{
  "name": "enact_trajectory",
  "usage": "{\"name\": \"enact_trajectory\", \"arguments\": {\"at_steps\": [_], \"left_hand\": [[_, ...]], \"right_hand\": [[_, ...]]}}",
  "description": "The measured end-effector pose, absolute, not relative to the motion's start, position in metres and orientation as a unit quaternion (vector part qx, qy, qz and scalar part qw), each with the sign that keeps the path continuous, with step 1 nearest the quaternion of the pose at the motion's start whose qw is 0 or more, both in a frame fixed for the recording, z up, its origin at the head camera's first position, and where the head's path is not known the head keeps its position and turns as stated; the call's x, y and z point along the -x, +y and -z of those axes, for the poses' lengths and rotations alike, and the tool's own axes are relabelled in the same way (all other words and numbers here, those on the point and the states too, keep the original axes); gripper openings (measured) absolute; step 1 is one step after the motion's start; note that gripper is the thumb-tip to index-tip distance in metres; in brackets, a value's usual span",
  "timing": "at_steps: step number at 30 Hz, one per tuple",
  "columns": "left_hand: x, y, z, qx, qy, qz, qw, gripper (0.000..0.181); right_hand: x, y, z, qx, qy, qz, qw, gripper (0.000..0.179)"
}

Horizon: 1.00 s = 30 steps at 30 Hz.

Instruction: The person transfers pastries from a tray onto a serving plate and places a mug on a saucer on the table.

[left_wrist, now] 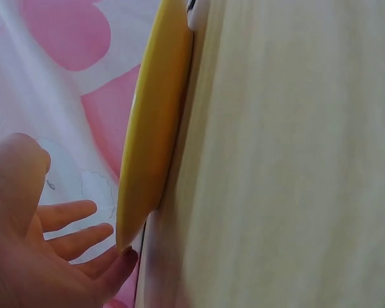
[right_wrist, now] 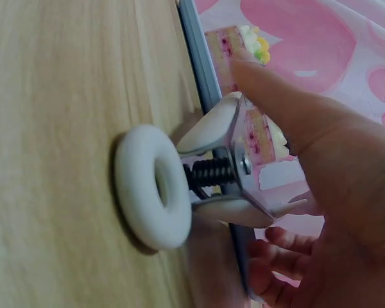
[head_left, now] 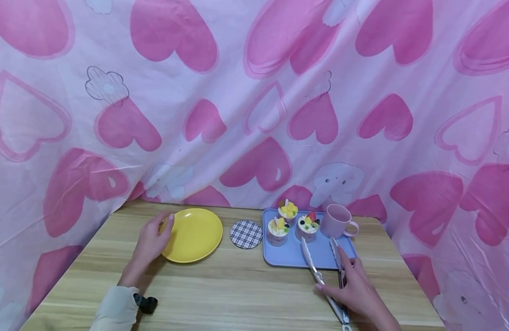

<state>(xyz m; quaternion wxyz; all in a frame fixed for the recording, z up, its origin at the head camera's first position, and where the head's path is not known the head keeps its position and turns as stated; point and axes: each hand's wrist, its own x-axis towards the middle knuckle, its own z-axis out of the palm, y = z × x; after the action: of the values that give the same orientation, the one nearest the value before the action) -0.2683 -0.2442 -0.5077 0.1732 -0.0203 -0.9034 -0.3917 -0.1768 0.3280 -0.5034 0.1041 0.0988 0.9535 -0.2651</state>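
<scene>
A pair of metal tongs with pale gripping ends and a white ring at the hinge [head_left: 319, 278] slants over the near edge of a light-blue rectangular tray [head_left: 283, 257], its two arms spread apart. The right hand [head_left: 353, 289] grasps it, thumb against one arm and fingers along the other. One tip stands just beside a dessert cup topped with cream, a red strawberry and dark berries [head_left: 308, 226]; the other is near a pink handled mug [head_left: 335, 223] at the tray's right. Two more cream-topped cups stand on the tray's left part: one with yellow cubes [head_left: 288, 210] at the back, one with a yellow wedge [head_left: 278, 231] in front. Left of the tray lies a round white coaster with dark checks [head_left: 246, 234], then a round, glossy yellow plate [head_left: 194, 235]. The left hand [head_left: 152, 236] is at the plate's left rim, fingers loose and spread, one fingertip touching the edge. A black device [head_left: 146, 304] sits by the pale sleeve [head_left: 114, 308]. All rests on a light wood-grained table [head_left: 238, 299], before a pink heart-printed cloth [head_left: 246, 92].
</scene>
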Motion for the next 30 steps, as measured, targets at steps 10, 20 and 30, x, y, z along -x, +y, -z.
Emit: {"name": "enact_trajectory", "arguments": {"at_steps": [10,20,30], "left_hand": [[0.2689,-0.2461,0.5121,0.009,-0.912,0.385,0.14,0.059],[0.2672,-0.2491,0.5134,-0.015,-0.919,0.384,0.087,0.062],[0.2658,-0.2511,0.5145,-0.013,-0.92,0.381,0.088,0.06]], "right_hand": [[0.1789,0.3311,0.5067,-0.089,0.957,0.252,0.116,0.146],[0.1793,0.333,0.5078,-0.105,0.951,0.282,0.079,0.132],[0.1827,0.3369,0.509,-0.13,0.939,0.304,0.092,0.132]]}}
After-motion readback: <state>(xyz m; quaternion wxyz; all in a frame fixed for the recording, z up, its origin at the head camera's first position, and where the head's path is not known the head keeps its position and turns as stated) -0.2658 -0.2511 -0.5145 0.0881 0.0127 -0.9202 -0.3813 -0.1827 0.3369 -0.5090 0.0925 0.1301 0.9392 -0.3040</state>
